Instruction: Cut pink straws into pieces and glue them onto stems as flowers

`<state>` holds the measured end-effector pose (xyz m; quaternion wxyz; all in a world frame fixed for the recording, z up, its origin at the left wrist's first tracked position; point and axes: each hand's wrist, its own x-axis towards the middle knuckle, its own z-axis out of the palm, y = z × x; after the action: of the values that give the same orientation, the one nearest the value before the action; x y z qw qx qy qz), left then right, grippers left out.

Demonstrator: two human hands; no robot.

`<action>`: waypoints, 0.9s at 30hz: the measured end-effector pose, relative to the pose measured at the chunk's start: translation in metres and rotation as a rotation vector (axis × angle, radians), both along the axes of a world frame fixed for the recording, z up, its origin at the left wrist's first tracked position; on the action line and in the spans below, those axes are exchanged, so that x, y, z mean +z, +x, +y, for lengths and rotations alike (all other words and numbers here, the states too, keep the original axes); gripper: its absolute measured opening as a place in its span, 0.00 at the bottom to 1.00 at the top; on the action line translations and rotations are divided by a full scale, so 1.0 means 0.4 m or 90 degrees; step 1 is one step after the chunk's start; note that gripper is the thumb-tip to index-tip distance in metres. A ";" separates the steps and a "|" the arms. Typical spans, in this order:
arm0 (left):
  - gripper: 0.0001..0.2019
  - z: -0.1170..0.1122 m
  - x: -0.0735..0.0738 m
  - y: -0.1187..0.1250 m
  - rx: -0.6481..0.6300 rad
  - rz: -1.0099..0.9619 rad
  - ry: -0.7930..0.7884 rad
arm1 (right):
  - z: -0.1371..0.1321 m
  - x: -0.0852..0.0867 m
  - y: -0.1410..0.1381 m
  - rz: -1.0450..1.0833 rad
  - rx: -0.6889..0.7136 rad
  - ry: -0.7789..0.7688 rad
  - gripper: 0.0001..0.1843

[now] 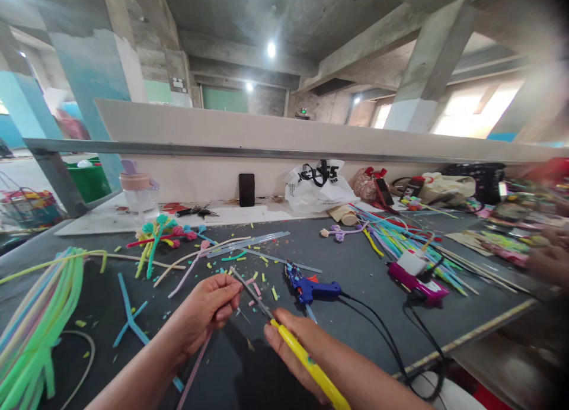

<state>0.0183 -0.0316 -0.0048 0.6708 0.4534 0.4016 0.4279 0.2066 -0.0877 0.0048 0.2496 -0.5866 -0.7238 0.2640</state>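
In the head view my left hand is closed in a pinch on a thin pink pipe cleaner, which trails down below it. My right hand is wrapped round yellow-handled scissors. Their metal blades point up and left, with the tips right by my left fingertips. Small cut bits in yellow and pink lie scattered behind the blades. Beyond my right hand rests a blue glue gun. A blue pipe cleaner lies bent left of my left forearm.
At the left lies a bundle of green and coloured pipe cleaners. Fuzzy flower pieces, a phone and a bottle stand farther back. Rightward are a magenta power strip, black cables and another person's hand.
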 end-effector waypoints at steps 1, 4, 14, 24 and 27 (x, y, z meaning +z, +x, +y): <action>0.11 0.000 0.003 -0.001 0.006 -0.016 0.001 | -0.001 0.018 -0.001 -0.004 0.007 -0.045 0.15; 0.09 -0.001 0.012 -0.003 0.028 -0.061 0.003 | -0.003 0.058 0.004 0.011 0.034 -0.166 0.18; 0.08 -0.010 0.012 -0.001 0.046 -0.061 -0.007 | 0.005 0.020 0.016 -0.095 0.127 -0.031 0.12; 0.11 -0.004 0.010 -0.002 0.031 -0.044 -0.019 | 0.003 0.034 0.009 -0.029 0.057 -0.020 0.15; 0.10 -0.004 0.008 -0.003 0.035 -0.048 -0.014 | 0.003 0.026 0.013 -0.061 0.076 -0.020 0.14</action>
<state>0.0173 -0.0332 -0.0017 0.6784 0.4180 0.3930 0.4589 0.2117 -0.0863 0.0154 0.1896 -0.5583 -0.7642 0.2613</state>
